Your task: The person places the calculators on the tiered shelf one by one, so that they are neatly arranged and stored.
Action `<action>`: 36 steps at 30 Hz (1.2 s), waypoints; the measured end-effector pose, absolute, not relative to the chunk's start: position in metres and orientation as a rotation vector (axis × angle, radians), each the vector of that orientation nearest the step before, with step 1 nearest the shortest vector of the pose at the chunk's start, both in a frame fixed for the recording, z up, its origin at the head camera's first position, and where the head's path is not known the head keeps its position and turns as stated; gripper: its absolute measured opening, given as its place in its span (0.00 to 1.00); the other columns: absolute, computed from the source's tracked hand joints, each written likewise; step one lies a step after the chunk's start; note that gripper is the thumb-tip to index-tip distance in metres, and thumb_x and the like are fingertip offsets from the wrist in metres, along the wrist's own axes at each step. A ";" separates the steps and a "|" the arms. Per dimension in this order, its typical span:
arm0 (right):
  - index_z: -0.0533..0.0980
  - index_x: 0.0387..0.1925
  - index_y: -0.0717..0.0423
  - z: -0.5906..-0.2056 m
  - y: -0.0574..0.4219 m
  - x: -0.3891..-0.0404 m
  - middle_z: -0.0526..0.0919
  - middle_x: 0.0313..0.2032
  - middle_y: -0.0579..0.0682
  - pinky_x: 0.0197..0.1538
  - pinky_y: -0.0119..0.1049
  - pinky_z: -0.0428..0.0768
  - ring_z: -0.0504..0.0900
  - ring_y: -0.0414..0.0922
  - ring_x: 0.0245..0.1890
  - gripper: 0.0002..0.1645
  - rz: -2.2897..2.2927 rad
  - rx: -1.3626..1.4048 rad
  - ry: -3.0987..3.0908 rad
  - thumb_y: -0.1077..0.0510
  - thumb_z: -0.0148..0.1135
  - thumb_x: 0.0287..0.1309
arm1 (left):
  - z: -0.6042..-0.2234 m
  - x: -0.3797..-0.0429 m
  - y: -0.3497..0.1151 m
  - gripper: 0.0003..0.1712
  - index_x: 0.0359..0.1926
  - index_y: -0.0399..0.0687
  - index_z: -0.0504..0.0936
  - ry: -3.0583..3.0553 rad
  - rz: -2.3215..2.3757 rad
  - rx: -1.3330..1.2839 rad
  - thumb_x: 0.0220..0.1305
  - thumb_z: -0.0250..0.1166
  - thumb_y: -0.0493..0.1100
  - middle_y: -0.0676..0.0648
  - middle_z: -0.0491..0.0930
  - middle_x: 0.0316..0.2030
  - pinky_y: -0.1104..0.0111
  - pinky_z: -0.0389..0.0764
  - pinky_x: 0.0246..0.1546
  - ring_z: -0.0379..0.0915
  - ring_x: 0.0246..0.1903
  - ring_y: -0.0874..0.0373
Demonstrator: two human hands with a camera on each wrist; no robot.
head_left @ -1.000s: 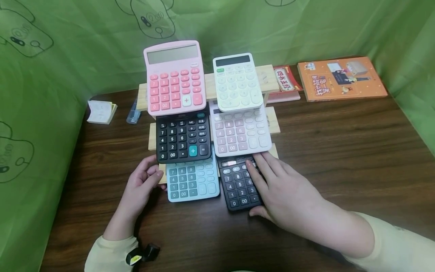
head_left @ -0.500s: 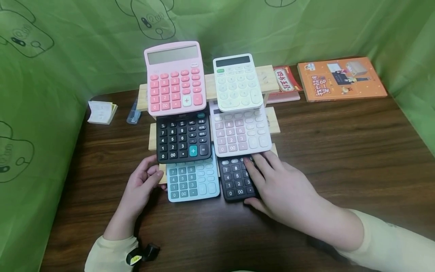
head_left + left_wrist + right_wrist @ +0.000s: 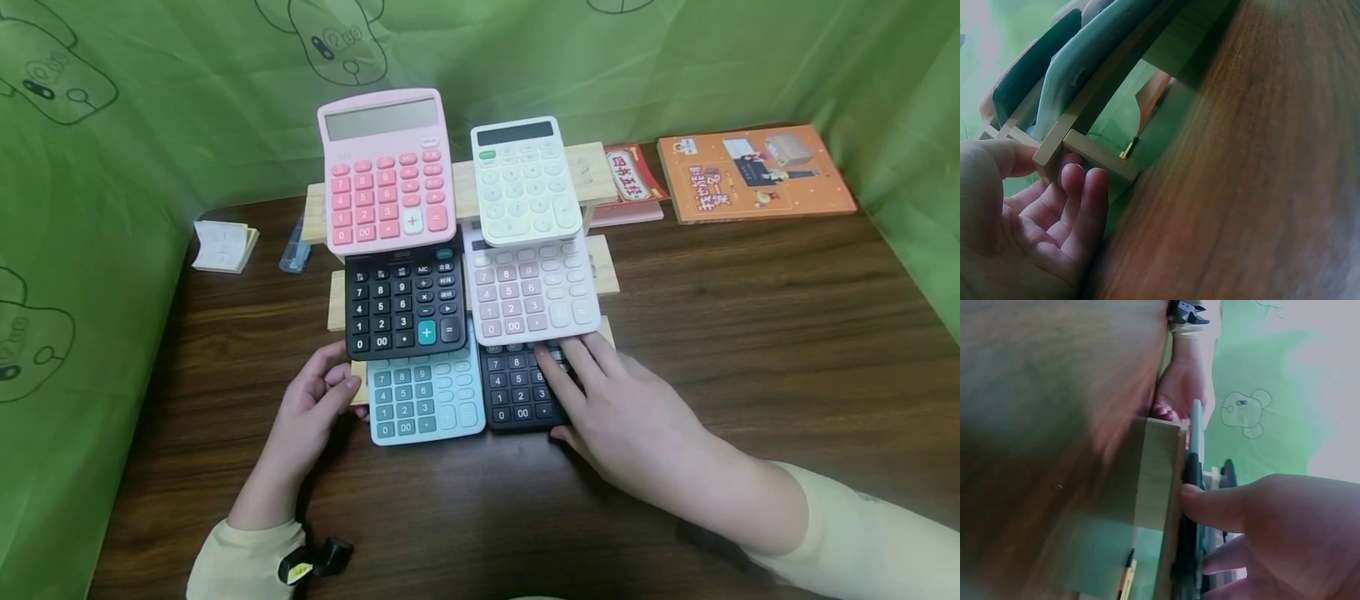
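A tiered wooden rack (image 3: 465, 200) carries several calculators in two columns. On its bottom tier, a small black calculator (image 3: 517, 387) sits at the right, beside a light blue calculator (image 3: 427, 400). My right hand (image 3: 637, 417) holds that black calculator, fingers on its face and thumb at its lower edge; its upper part is hidden under the pale lilac calculator (image 3: 532, 292). With thumb and fingers, my left hand (image 3: 311, 408) grips the left end of the bottom slat (image 3: 1054, 144). Higher up are a black calculator with a teal key (image 3: 405, 300), a pink calculator (image 3: 386, 175) and a white calculator (image 3: 525, 183).
An orange book (image 3: 757, 175) and a red booklet (image 3: 630, 175) lie at the back right. Left of the rack are a pad of paper notes (image 3: 223, 247) and a translucent blue object (image 3: 295, 254). A green curtain (image 3: 187, 100) encloses the wooden table (image 3: 712, 333).
My right hand has slid the small black calculator back and slightly left, straightening it beside the light blue one. The left hand has stayed on the rack.
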State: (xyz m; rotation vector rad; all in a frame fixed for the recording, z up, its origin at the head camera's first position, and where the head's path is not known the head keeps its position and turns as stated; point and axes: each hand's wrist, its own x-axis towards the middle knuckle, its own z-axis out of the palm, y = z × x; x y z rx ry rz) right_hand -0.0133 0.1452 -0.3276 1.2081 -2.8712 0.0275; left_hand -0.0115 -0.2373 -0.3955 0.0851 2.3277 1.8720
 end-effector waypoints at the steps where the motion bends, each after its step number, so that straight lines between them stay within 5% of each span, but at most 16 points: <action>1: 0.59 0.72 0.59 -0.326 0.146 -0.014 0.61 0.65 0.64 0.53 0.50 0.77 0.63 0.59 0.60 0.52 0.017 1.212 -2.872 0.33 0.61 0.57 | -0.396 -0.012 -0.237 0.23 0.68 0.47 0.63 2.325 1.874 0.087 0.74 0.51 0.38 0.36 0.80 0.39 0.61 0.84 0.29 0.78 0.29 0.48; 9: 0.60 0.71 0.58 -0.322 0.148 -0.016 0.63 0.63 0.63 0.57 0.51 0.75 0.65 0.58 0.59 0.51 0.034 1.241 -2.854 0.34 0.64 0.55 | -0.394 -0.010 -0.238 0.24 0.68 0.49 0.63 2.334 1.861 0.054 0.74 0.52 0.39 0.37 0.78 0.35 0.61 0.84 0.30 0.77 0.26 0.46; 22: 0.63 0.70 0.59 -0.323 0.146 -0.017 0.64 0.62 0.64 0.36 0.45 0.82 0.66 0.57 0.51 0.50 0.023 1.184 -2.848 0.35 0.66 0.54 | -0.391 -0.011 -0.236 0.23 0.67 0.43 0.63 2.319 1.904 0.051 0.73 0.53 0.37 0.38 0.77 0.34 0.61 0.83 0.29 0.76 0.25 0.47; 28: 0.62 0.70 0.59 -0.324 0.148 -0.022 0.60 0.65 0.64 0.43 0.48 0.82 0.63 0.58 0.59 0.51 0.040 1.198 -2.840 0.36 0.68 0.53 | -0.394 -0.012 -0.236 0.23 0.67 0.43 0.64 2.302 1.920 0.081 0.73 0.53 0.37 0.38 0.78 0.34 0.61 0.83 0.29 0.76 0.25 0.47; 36: 0.64 0.69 0.56 -0.320 0.151 -0.021 0.64 0.65 0.57 0.39 0.47 0.83 0.64 0.56 0.58 0.48 0.064 1.201 -2.845 0.38 0.68 0.53 | -0.393 -0.012 -0.236 0.23 0.66 0.45 0.65 2.325 1.907 0.058 0.73 0.53 0.37 0.38 0.78 0.34 0.61 0.83 0.29 0.76 0.25 0.46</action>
